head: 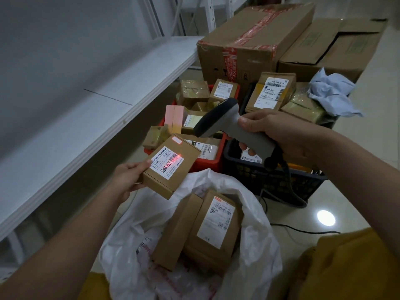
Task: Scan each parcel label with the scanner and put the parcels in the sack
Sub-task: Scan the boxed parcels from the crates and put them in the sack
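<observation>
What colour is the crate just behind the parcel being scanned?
Red. The crate shows best in the head view, beside a black basket.

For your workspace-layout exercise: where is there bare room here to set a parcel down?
Free: white shelf on the left; floor tiles right of the black crate. Crowded: red crate, black crate and white sack, all holding parcels.
</observation>
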`<state>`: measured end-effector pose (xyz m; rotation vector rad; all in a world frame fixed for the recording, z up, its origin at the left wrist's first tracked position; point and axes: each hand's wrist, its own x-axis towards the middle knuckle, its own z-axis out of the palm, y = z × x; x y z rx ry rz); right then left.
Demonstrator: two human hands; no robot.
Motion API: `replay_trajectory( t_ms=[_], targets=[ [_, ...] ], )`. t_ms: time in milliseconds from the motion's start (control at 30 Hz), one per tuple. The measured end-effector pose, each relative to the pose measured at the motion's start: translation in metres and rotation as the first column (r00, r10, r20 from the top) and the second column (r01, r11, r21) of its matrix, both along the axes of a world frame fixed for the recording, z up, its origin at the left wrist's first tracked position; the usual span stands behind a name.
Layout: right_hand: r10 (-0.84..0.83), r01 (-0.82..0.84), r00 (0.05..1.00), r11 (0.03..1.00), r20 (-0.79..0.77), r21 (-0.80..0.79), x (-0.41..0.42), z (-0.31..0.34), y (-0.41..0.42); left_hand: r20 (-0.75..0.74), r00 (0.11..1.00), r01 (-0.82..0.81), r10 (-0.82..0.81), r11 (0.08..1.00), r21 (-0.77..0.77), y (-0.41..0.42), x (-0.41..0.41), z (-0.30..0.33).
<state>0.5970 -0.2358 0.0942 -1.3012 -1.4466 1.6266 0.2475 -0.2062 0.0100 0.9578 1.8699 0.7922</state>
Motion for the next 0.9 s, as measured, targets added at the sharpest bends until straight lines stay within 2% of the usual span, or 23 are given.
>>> replay_trajectory(
  t_ms=[233, 400, 467, 533, 567, 600, 667, 733, 800, 900],
  targets=[
    [-0.144, 0.148, 0.988, 0.983, 0.047, -0.104, -0.012, -0.019, 0.006, -0.012, 0.999, 0.053, -0.053, 0.998, -0.044, -0.013, -0.030, 0.012],
    [-0.194, 0.223, 0.966, 0.960, 0.170, -0.171, -0.021, -0.035, 0.015, -0.070, 0.956, 0.260, -0.285, 0.934, -0.246, -0.040, -0.077, 0.025],
    [-0.208, 0.240, 0.962, 0.953, 0.177, -0.184, -0.026, -0.037, 0.015, -0.209, 0.902, 0.313, -0.378, 0.905, -0.287, -0.054, -0.083, 0.021],
    [-0.215, 0.246, 0.962, 0.950, 0.170, -0.191, -0.030, -0.038, 0.015, -0.417, 0.752, 0.387, -0.510, 0.854, -0.347, -0.066, -0.080, 0.009],
    [-0.215, 0.246, 0.963, 0.948, 0.165, -0.202, -0.032, -0.037, 0.015, -0.458, 0.690, 0.427, -0.561, 0.826, -0.369, -0.072, -0.075, 0.001],
    [-0.215, 0.246, 0.963, 0.945, 0.160, -0.215, -0.033, -0.037, 0.014, -0.433, 0.675, 0.465, -0.597, 0.800, -0.378, -0.077, -0.069, -0.007],
    [-0.222, 0.254, 0.962, 0.939, 0.159, -0.231, -0.035, -0.037, 0.011, -0.223, 0.755, 0.514, -0.617, 0.768, -0.383, -0.083, -0.058, -0.023],
    [-0.234, 0.268, 0.958, 0.934, 0.164, -0.236, -0.035, -0.040, 0.010, -0.048, 0.770, 0.563, -0.636, 0.714, -0.416, -0.083, -0.045, -0.034],
    [-0.252, 0.285, 0.955, 0.929, 0.160, -0.238, -0.032, -0.043, 0.010, -0.081, 0.728, 0.595, -0.681, 0.686, -0.419, -0.075, -0.035, -0.043],
    [-0.291, 0.314, 0.949, 0.912, 0.122, -0.264, -0.026, -0.049, 0.019, -0.211, 0.759, 0.558, -0.616, 0.783, -0.277, -0.052, -0.015, -0.056]
  ],
)
